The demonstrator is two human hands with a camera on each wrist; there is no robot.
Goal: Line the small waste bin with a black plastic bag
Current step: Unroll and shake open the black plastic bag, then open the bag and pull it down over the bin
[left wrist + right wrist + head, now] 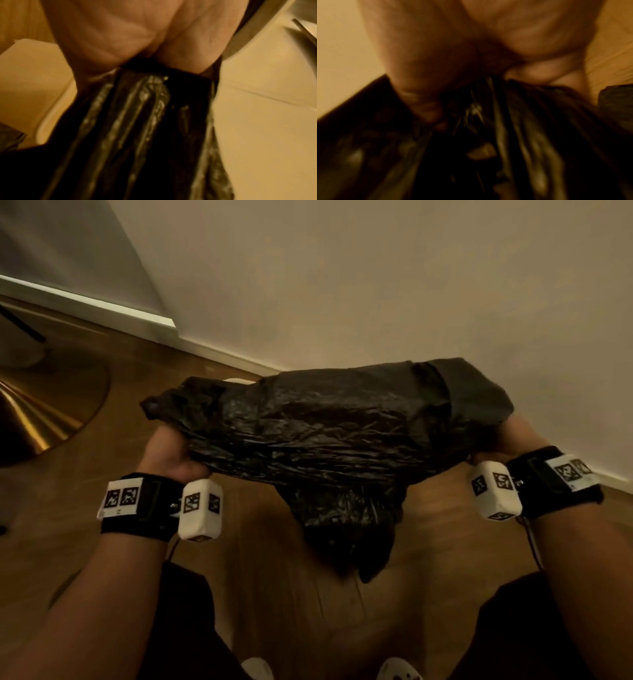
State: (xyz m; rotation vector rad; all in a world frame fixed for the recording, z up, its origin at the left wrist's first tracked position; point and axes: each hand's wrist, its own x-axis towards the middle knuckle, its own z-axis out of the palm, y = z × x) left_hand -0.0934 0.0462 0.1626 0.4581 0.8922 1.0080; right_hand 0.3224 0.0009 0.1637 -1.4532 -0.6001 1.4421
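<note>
Hands grip the two ends of the black plastic bag (pixel 329 440), which hangs stretched in the air above the wooden floor (pixel 281 594), with the pale wall (pixel 376 285) beyond it. Left of the bag, the left hand (pixel 168 451) has its fingers curled round a gathered edge; the left wrist view shows the film bunched into long pleats running away from the closed fist (pixel 137 40), so that end is pinched tight. Right of the bag, the right hand (pixel 513 436) is mostly hidden under the plastic in the head view, but the right wrist view, though blurred, shows curled fingers (pixel 539 73) clamped on crumpled film (pixel 488 135). Pulling the ends apart likely serves to spread the bag and find or widen its mouth, while the loose lower part sags below the bag's middle toward the floor. A small pale sliver (pixel 236 380) peeks out just behind the bag's left part; whether it belongs to the waste bin cannot be told, and no bin is plainly in view. Far left of the bag sits a brassy round base (pixel 44 405). Lining appears not yet begun; opening the mouth seems the step in hand.
</note>
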